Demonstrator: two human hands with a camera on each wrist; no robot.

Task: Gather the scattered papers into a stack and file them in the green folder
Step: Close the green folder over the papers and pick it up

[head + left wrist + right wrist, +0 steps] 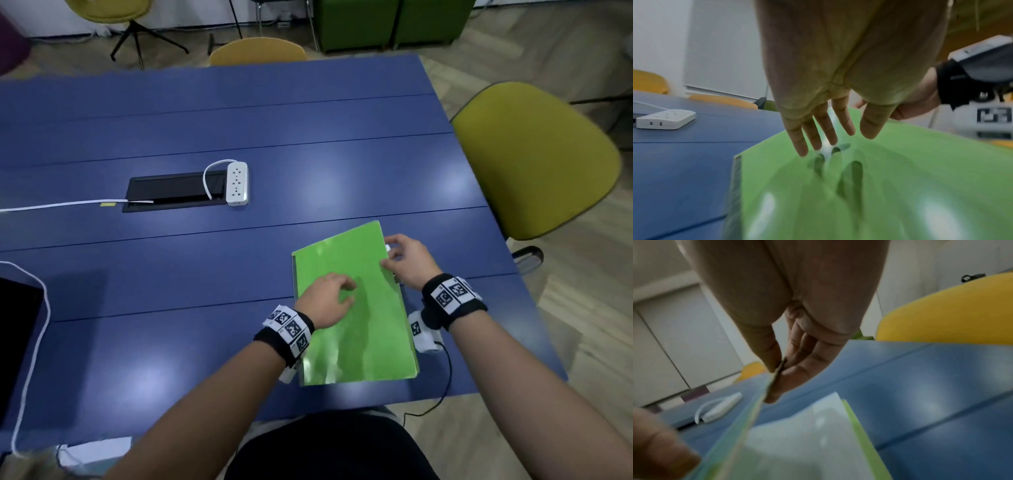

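The green folder lies on the blue table near its right front corner. My left hand lies spread on the folder's front cover, fingers straight, their tips touching it. At the folder's right edge, my right hand pinches the cover's edge between thumb and fingers and holds it slightly raised. White papers lie inside on the folder's green back leaf, seen under the lifted cover in the right wrist view.
A white power strip with its cable lies mid-table beside a black cable hatch. A dark laptop and a white cord sit at the left edge. An olive chair stands right of the table.
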